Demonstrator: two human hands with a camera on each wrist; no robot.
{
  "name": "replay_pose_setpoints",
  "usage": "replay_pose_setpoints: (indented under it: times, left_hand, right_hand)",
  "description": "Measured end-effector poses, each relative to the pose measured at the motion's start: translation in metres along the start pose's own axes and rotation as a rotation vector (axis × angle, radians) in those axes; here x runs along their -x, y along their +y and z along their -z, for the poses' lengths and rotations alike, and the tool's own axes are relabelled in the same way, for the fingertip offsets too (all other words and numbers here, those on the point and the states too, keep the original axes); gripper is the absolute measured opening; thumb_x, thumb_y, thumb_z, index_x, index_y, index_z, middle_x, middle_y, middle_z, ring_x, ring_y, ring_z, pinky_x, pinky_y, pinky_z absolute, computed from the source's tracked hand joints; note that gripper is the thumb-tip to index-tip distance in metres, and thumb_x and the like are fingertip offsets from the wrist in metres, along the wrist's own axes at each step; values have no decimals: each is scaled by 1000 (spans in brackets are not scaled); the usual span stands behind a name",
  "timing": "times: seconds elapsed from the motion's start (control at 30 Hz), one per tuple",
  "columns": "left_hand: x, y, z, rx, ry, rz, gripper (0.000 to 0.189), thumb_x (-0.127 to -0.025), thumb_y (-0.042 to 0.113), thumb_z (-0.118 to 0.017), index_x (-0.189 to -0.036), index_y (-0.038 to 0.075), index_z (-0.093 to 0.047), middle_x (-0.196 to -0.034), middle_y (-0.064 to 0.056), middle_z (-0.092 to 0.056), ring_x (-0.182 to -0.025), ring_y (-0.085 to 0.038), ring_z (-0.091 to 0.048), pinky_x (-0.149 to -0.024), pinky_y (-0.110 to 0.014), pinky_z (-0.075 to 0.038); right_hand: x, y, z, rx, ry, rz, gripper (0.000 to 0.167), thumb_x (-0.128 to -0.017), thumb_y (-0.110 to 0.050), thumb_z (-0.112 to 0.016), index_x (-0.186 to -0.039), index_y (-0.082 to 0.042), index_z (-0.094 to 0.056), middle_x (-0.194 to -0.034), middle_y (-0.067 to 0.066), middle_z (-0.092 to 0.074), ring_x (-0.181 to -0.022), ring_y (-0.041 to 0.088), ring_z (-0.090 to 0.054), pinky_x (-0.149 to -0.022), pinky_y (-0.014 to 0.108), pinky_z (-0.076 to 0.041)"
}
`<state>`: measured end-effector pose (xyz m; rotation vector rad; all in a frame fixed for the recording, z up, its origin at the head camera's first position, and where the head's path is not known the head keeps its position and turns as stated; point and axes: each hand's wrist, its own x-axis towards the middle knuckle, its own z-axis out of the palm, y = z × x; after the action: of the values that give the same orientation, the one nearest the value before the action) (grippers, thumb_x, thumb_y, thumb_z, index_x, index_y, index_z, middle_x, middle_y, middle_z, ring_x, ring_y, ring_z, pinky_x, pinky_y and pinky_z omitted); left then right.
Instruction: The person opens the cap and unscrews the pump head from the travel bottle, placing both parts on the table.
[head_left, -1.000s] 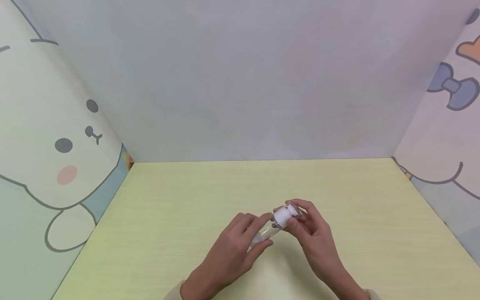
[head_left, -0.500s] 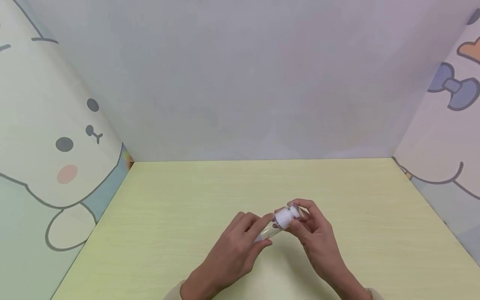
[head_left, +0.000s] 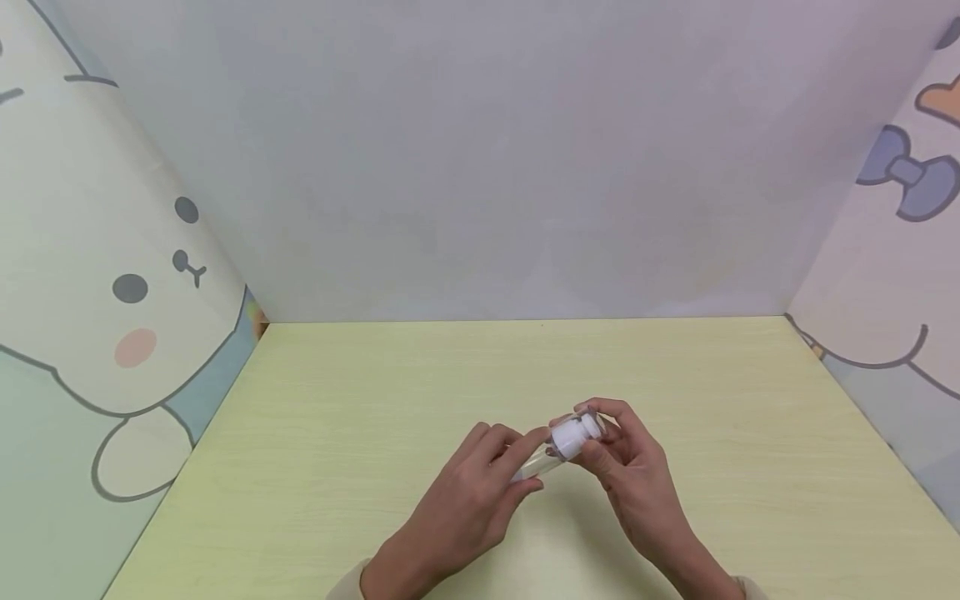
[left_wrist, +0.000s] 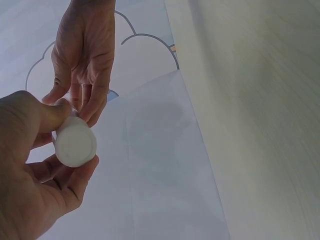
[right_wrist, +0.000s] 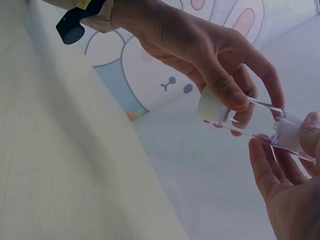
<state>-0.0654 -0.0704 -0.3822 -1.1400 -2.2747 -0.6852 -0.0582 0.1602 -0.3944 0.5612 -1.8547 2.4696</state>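
A slim clear bottle (head_left: 542, 461) lies slanted between both hands above the table, its white-collared end up to the right. My left hand (head_left: 468, 500) grips the lower end, thumb below and fingers over the top. In the left wrist view the round white base (left_wrist: 75, 143) faces the camera between thumb and fingers. At the other end, my right hand (head_left: 637, 479) holds the clear cap around the white collar (head_left: 570, 437), thumb on the near side and fingers behind. The right wrist view shows the clear body (right_wrist: 257, 117) stretching between the two hands.
A pale wood-grain table (head_left: 360, 400) spreads beneath the hands. Behind it rises a plain grey-white wall (head_left: 510, 167). Side panels with cartoon animals, a left panel (head_left: 67, 250) and a right panel (head_left: 885, 283), border the table.
Both hands keep their hold in nearly the same place. The bottle's white-collared end has shifted very slightly to the right.
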Motion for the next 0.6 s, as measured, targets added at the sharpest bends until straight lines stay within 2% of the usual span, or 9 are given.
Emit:
replay_pose_setpoints:
  times: [0.17,0.4,0.6]
  left_hand:
    - [0,0,0,-8,5,-3,58,-93,19,-78,-147,18,-55,-107,4,-61,-87,-9,-49,-75,-11,-42]
    - [0,0,1,-13,6,-6,60,-93,19,-78,-148,19,-54,-108,4,-61,-87,-10,-49,-76,-11,-42]
    - [0,1,2,-21,-2,-4,62,-94,20,-77,-150,20,-53,-108,4,-61,-87,-10,-48,-76,-11,-42]
  right_hand:
    - [1,0,-2,48,29,1,31,-105,5,-51,-135,-6,-51,-125,1,-74,-115,11,-72,-96,31,-60]
    - [2,2,-5,68,42,87,33,-104,7,-51,-136,0,-51,-126,7,-74,-115,16,-72,-95,31,-61]
    - [2,5,-6,88,61,113,32,-103,8,-53,-133,-1,-52,-124,3,-74,-113,13,-73,-93,31,-62]
